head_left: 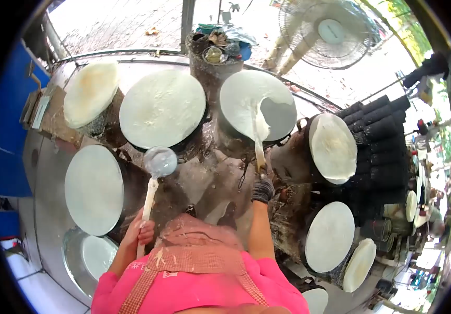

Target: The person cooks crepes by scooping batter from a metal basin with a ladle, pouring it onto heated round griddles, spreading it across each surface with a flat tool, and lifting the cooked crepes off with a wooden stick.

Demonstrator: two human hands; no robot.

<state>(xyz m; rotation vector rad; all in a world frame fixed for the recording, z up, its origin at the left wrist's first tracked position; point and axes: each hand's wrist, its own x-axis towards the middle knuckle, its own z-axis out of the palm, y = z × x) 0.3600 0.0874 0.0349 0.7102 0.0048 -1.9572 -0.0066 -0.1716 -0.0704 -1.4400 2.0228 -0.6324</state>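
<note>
My left hand [140,233] is wrapped round the pale handle of a ladle [160,161]. The ladle's round bowl hangs beside the near edge of a griddle covered by a white batter sheet [162,107]. In a dark glove, my right hand [263,189] grips a long wooden spatula [260,156]. The spatula's blade reaches over another griddle [282,116], where a white sheet [238,99] is partly peeled back. A fold of that sheet lies along the blade, and grey griddle surface shows to its right.
More round griddles stand around me, one with a white top [94,191] at left, another [330,236] at right. A metal basin [73,256] holds white liquid. Black stacked cylinders [382,146] stand at right. A bin [215,68] and a fan [330,31] are at the back.
</note>
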